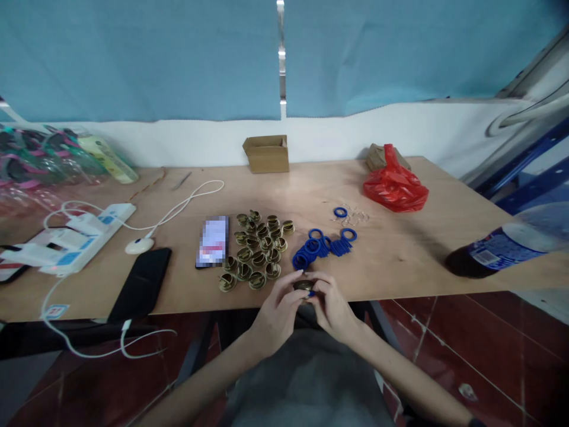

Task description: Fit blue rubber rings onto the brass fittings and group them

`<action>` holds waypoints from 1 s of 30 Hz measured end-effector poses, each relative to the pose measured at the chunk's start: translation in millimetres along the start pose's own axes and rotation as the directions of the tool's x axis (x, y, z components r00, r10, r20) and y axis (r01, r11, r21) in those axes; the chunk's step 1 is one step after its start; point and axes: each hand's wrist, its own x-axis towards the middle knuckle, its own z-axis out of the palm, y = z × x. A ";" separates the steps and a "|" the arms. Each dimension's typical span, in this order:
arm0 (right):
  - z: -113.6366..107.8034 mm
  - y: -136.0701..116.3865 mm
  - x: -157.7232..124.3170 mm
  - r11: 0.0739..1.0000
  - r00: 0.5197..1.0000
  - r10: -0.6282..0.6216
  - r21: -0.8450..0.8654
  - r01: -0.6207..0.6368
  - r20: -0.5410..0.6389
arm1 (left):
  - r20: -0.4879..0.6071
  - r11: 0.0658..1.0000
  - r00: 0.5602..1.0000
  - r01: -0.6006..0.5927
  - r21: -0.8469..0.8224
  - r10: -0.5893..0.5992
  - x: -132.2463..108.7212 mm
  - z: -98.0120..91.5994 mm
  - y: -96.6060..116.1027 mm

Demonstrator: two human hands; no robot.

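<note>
Close to the table's front edge, my left hand (pixel 278 314) and my right hand (pixel 334 305) meet around one small round brass-coloured part (pixel 304 285). Fingertips of both hands pinch it from either side. A bit of blue ring (pixel 311 293) shows at its lower edge; how far it goes round is hidden by fingers. Several similar brass-coloured round parts (pixel 258 258), each with a raised piece on top, stand in a group to the left. Just beyond my hands lies a heap of blue rings (pixel 312 246). A single blue ring (pixel 340 212) rests beside thin clear-looking rings (pixel 357 217).
Left of the parts lie a lit phone (pixel 213 241), a dark phone (pixel 141 284) and a power strip (pixel 91 237) with white cables. Behind are a small cardboard box (pixel 268 155) and a red plastic bag (pixel 395 187). A large cola bottle (pixel 502 249) lies at right.
</note>
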 end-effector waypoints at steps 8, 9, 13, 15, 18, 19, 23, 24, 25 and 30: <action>-7.4 -12.1 4.2 0.983 0.989 -0.147 -0.119 0.144 -0.023 | -0.055 0.996 0.998 0.047 0.078 -0.043 -5.5 4.2 -3.9; -7.9 -12.9 4.5 0.980 0.987 -0.161 -0.123 0.157 -0.022 | -0.048 0.994 0.996 0.080 0.073 -0.076 -7.4 5.1 -4.5; -8.9 -15.0 5.0 0.982 0.992 -0.127 -0.137 0.127 0.004 | -0.020 0.975 0.979 0.205 0.084 -0.204 -12.6 6.7 -7.7; -8.7 -14.8 5.4 0.987 0.996 -0.093 -0.130 0.093 0.007 | -0.024 0.971 0.976 0.218 0.094 -0.217 -12.5 6.0 -9.3; -6.1 -12.7 5.9 0.996 0.999 -0.036 -0.088 0.035 -0.009 | -0.055 0.973 0.980 0.196 0.119 -0.191 -10.6 4.4 -11.5; -4.5 -11.9 5.8 0.998 1.000 -0.008 -0.061 0.007 -0.009 | -0.061 0.975 0.982 0.185 0.125 -0.178 -10.1 3.8 -12.2; 2.5 -10.1 3.2 0.994 0.997 0.076 0.072 -0.077 0.005 | -0.050 0.981 0.989 0.144 0.128 -0.138 -10.9 1.8 -15.2; 3.6 -10.3 2.1 0.992 0.996 0.086 0.089 -0.086 0.003 | -0.046 0.982 0.990 0.135 0.130 -0.130 -11.6 1.3 -15.8; 4.2 -10.6 1.0 0.991 0.996 0.092 0.095 -0.092 -0.002 | -0.042 0.984 0.992 0.122 0.132 -0.117 -12.2 0.7 -16.2; 2.2 -12.2 -3.6 0.989 0.994 0.109 0.099 -0.107 -0.012 | -0.018 0.990 0.999 -0.043 0.135 0.045 -10.9 -2.4 -16.0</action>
